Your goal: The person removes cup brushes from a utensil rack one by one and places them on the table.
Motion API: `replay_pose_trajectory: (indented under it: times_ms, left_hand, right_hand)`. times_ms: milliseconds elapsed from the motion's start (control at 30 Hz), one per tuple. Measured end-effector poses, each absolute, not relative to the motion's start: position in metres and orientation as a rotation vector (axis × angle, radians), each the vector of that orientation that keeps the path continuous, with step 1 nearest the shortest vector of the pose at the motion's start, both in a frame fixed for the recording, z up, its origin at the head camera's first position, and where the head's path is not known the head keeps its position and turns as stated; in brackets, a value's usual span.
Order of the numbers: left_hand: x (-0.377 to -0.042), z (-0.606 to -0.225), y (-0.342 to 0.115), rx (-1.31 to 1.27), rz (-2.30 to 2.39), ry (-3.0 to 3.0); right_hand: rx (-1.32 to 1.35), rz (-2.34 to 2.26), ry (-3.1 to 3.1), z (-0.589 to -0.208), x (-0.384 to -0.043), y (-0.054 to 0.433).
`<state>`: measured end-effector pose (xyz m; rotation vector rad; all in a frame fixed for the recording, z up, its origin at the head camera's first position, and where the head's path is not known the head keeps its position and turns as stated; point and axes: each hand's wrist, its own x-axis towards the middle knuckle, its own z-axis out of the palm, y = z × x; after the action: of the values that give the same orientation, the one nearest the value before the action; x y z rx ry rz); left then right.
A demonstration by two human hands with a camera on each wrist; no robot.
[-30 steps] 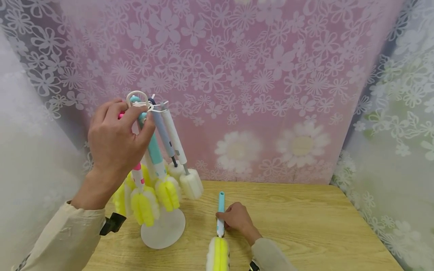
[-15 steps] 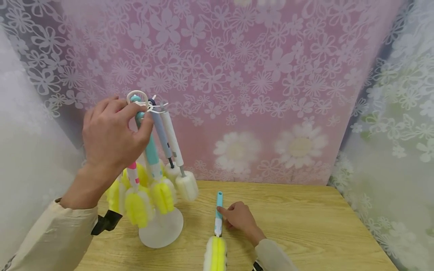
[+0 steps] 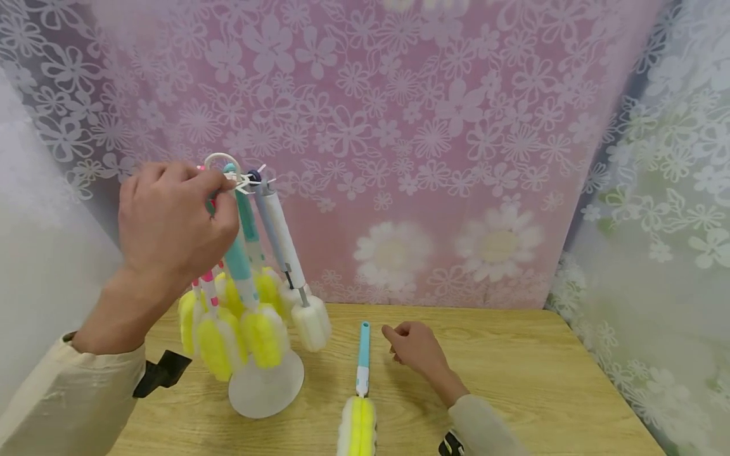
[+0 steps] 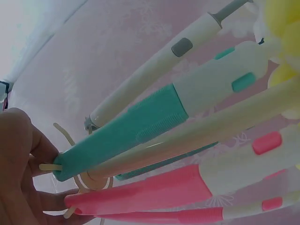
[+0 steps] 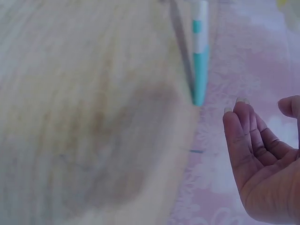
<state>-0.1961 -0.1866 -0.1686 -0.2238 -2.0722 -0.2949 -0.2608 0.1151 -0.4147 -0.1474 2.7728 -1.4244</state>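
Nearest, the loose brush (image 3: 362, 380) lies on the worktop (image 3: 513, 367), its holed handle end towards the back edge and its yellow-and-white sponge towards the near edge, which is out of view. I cannot tell whether the sponge overhangs it; if so, a knock could drop the brush on the floor. Just beside the handle, on the right-edge side, the right hand (image 3: 419, 348) has its fingers loosely bent and holds nothing. A careless sweep from there could roll the brush or swing its handle aside.

Farther left, well apart from the far right corner, the stand (image 3: 267, 387) rests on a round base. Brushes crowd around it, so a sideways tug up top might tip it. The left hand (image 3: 177, 218), thumb and fingers curled in, seems to pinch at the hooks (image 3: 251, 183), though exactly what it has hold of is hidden. Its fingers lie close to the ends of the green brush (image 4: 136, 126) and the pink brush (image 4: 154, 190); a bent hook could let either slip off. Beyond, a backward lean could press the white brush (image 3: 286, 234) into the curtain (image 3: 456, 158) at the back edge.
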Motion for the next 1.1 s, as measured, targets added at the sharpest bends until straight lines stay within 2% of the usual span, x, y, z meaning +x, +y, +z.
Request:
replay_pose_trajectory:
  times_ms: [333,700,867,1100]
  left_hand:
    - [-0.195,-0.167,-0.189,-0.234,-0.270,-2.083]
    - [-0.204,-0.178,-0.181,-0.238,-0.256,-1.932]
    - [-0.205,-0.180,-0.179,-0.231,-0.251,-1.944]
    - [-0.205,-0.179,-0.180,-0.244,-0.163,-1.899]
  right_hand:
    - [-0.314,-1.502,2.802,-0.373,-0.256,0.103]
    - [-0.855,-1.820,2.627,-0.304,-0.242,0.054]
    - [-0.971,-1.872,2.644,-0.291,-0.241,0.021]
    - [-0.998,-1.996,2.669,-0.282,-0.241,-0.014]
